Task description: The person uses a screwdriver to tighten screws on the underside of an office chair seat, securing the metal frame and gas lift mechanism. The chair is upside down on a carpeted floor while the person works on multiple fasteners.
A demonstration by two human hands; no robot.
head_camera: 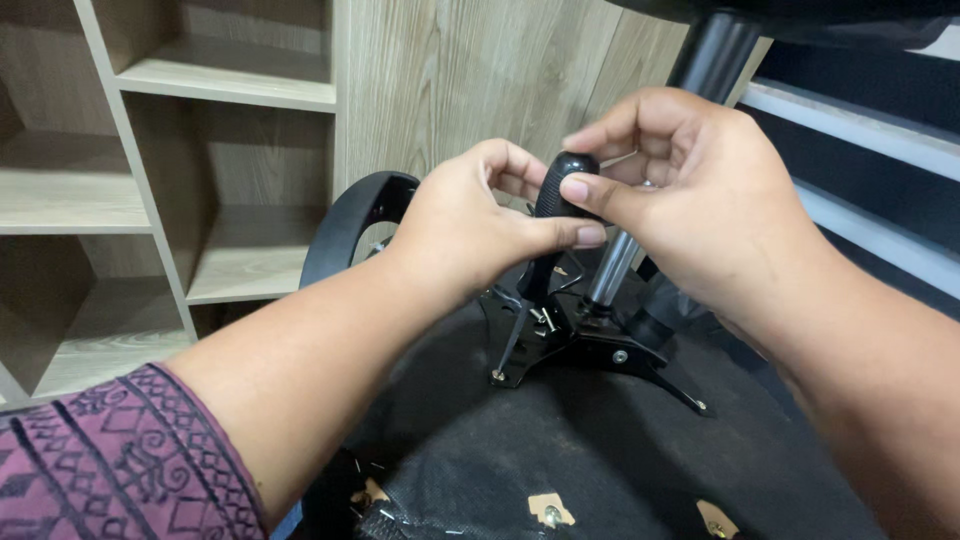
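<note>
Both my hands, left (470, 225) and right (690, 195), pinch screwdriver handle (560, 185) (tip hidden), driving screw into chair-base plate (600, 350); next: steady downward pressure.

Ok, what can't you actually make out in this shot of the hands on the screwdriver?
All in the head view:
- Screwdriver tip and the screw it meets: too small and dark among the bracket parts.
- Left hand palm side: turned away, so its grip is only partly seen.
- Right hand fingertips: curled behind the handle.
- Chair post top: cut off by the upper edge.
- Armrest: partly hidden by the left arm.
</note>
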